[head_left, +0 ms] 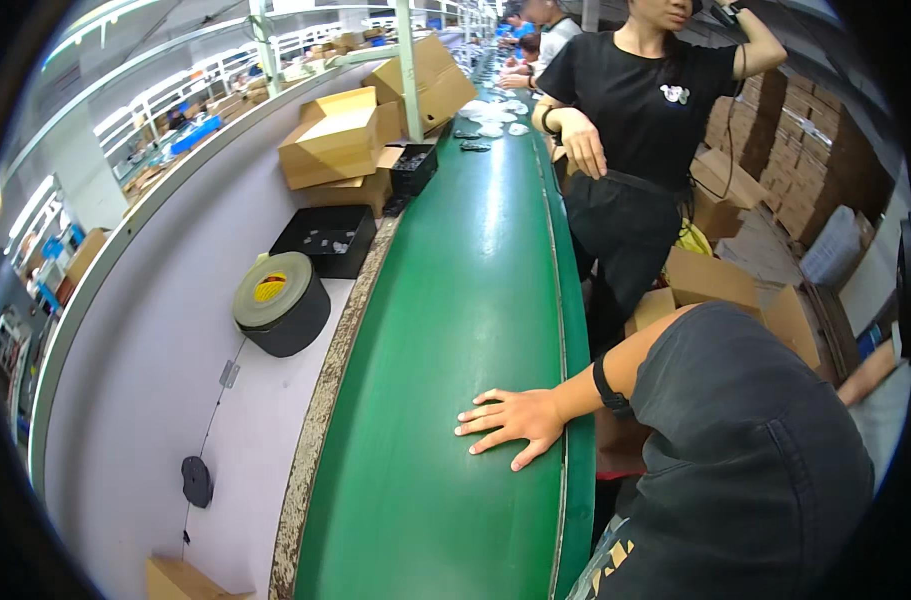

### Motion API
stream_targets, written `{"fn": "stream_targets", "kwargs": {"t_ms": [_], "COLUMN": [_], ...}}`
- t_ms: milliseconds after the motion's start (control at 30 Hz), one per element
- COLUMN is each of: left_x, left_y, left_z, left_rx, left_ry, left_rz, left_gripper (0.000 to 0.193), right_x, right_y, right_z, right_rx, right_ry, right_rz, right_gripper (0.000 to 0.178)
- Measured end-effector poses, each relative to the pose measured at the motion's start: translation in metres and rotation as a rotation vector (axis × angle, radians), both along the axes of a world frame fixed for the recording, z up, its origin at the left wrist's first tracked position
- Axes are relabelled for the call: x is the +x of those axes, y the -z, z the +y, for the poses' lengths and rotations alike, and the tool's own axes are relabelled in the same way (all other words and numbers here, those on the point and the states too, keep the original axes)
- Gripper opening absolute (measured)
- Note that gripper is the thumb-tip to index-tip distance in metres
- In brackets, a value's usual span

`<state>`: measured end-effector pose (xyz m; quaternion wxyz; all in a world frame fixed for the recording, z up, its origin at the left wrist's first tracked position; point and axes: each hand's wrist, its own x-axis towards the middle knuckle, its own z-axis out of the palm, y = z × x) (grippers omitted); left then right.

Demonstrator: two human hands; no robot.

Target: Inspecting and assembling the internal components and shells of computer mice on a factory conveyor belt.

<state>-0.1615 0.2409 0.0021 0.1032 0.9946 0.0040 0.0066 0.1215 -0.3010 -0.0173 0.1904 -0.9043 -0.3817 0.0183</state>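
My right hand (515, 425) lies palm down on the green conveyor belt (445, 330), near its right edge. Its fingers are spread and point left, and nothing is in them. A black band (609, 385) circles the wrist, below a dark sleeve (745, 420) that fills the lower right. I do not see my left hand. Left of the belt, a big roll of dark tape (282, 303) stands on a pale ledge, beside a black tray (327, 240) holding small pieces.
Cardboard boxes (330, 140) and a black bin (413, 168) stand along the belt's left side. Clear plastic-like items (490, 115) lie farther up the belt. A person in black (635, 130) stands at its right side. An open carton (710, 275) sits behind my arm.
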Motion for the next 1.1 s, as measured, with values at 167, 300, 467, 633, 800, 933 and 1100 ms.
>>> {"fn": "stream_targets", "kwargs": {"t_ms": [167,300,467,633,800,933,1100], "left_x": [0.015,0.013,0.000,-0.016,-0.014,-0.022,0.000], "left_y": [-0.001,-0.011,-0.026,0.020,0.012,0.007,-0.016], "left_z": [-0.007,-0.010,0.000,0.026,0.019,0.026,0.009], "left_rx": [0.004,0.048,0.159,0.186,0.216,0.247,0.203], "left_ry": [0.015,-0.013,-0.117,0.050,0.051,0.063,0.037], "left_rz": [0.042,0.088,0.141,0.133,0.292,0.300,0.330], "left_gripper": [0.078,0.078,0.078,0.080,0.077,0.080,0.074], "right_x": [0.004,0.005,0.007,0.004,0.007,0.013,0.011], "right_y": [-0.003,0.001,-0.005,-0.010,-0.013,-0.019,-0.030], "right_z": [-0.007,-0.006,0.004,-0.012,-0.014,-0.003,-0.006], "right_rx": [-0.011,0.002,-0.044,-0.030,-0.096,-0.106,-0.164], "right_ry": [0.019,0.021,0.026,0.037,0.066,0.064,0.088], "right_rz": [0.016,0.035,0.086,0.055,0.145,0.162,0.172], "right_gripper": [0.069,0.069,0.069,0.068,0.069,0.069,0.069]}}
